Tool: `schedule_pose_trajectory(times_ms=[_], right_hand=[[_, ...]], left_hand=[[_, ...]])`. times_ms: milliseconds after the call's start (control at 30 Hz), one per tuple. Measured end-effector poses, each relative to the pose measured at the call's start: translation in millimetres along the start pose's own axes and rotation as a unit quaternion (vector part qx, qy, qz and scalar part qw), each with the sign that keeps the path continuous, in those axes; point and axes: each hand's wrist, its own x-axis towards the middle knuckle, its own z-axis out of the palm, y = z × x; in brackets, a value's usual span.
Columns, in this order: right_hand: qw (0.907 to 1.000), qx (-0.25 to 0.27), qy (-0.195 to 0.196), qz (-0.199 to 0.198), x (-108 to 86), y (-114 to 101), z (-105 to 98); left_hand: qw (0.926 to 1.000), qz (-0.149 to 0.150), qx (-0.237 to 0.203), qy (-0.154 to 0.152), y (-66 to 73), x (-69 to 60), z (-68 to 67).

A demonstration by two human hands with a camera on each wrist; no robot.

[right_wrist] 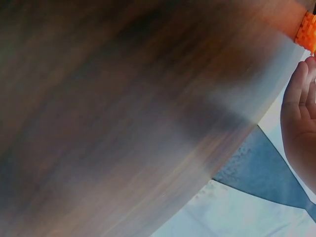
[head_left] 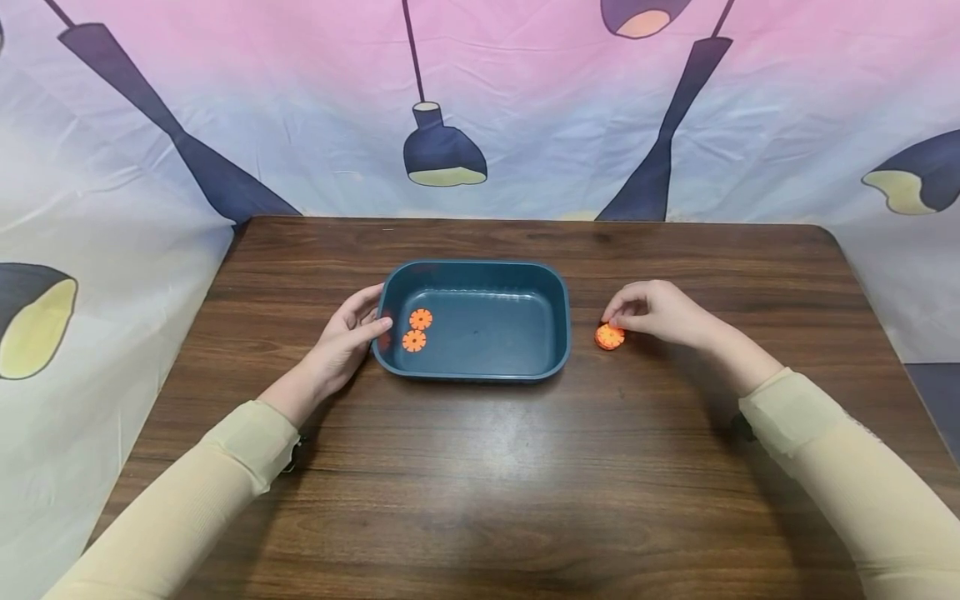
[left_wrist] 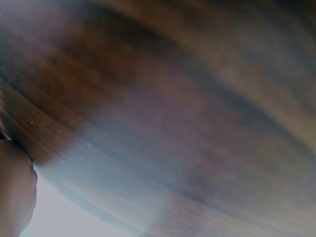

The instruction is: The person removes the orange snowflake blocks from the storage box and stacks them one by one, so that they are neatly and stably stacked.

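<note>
A dark teal rectangular plastic tub (head_left: 480, 371) stands on the table, and my left hand (head_left: 341, 342) grips its left wall, thumb over the rim and fingers outside. Two flat orange notched plastic discs (head_left: 414, 341) lie inside, near the tub's left end. To the right of the tub is a short stack of similar orange discs (head_left: 609, 337). My right hand (head_left: 663, 312) pinches at the stack's upper edge with thumb and fingertips. The right wrist view shows the stack's layered side (right_wrist: 307, 33) beyond the fingers; in the left wrist view only part of the hand (left_wrist: 16, 190) appears.
The dark wood-grain table (head_left: 480, 483) carries the tub and stack. Behind it hangs a pale cloth backdrop (head_left: 525, 108) printed with lamps, reaching the table's back edge.
</note>
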Motion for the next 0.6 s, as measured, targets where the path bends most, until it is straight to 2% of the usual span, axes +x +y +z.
schedule_pose_trajectory(times_ms=[300,600], right_hand=[[0.9998,0.013,-0.008,0.010,-1.1,-2.5,1.3],[1.0000,-0.003,0.003,0.001,3.3,-9.2,-5.8]], left_hand=[[1.0000,-0.002,0.002,-0.002,-0.4,-0.2,-0.1],[1.0000,0.001,-0.004,-0.001,0.3,-0.7,0.1]])
